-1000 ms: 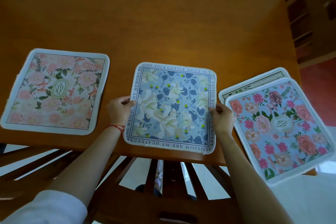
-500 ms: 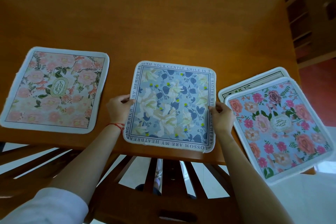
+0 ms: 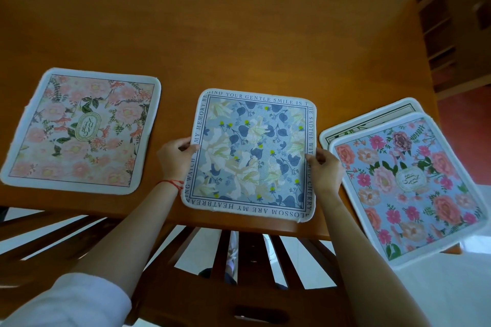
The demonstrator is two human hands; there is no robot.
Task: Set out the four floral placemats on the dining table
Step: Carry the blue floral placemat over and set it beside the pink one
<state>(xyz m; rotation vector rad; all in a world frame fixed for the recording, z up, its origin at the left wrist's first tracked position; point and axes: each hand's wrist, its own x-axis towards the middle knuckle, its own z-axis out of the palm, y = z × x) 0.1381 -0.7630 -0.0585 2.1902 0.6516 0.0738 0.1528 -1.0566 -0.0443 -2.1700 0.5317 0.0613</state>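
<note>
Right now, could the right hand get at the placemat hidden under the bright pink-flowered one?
Probably not directly: the bright placemat covers nearly all of the hidden mat, and the right hand is gripping the blue placemat.

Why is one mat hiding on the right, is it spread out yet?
Not yet. The green-edged mat lies mostly covered under the blue mat with pink flowers; only its far strip shows.

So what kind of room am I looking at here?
Most likely a home dining area: a polished wooden dining table laid with floral placemats such as the blue lily placemat, a slatted wooden chair tucked at its near edge, and pale tiled floor beneath.
</note>
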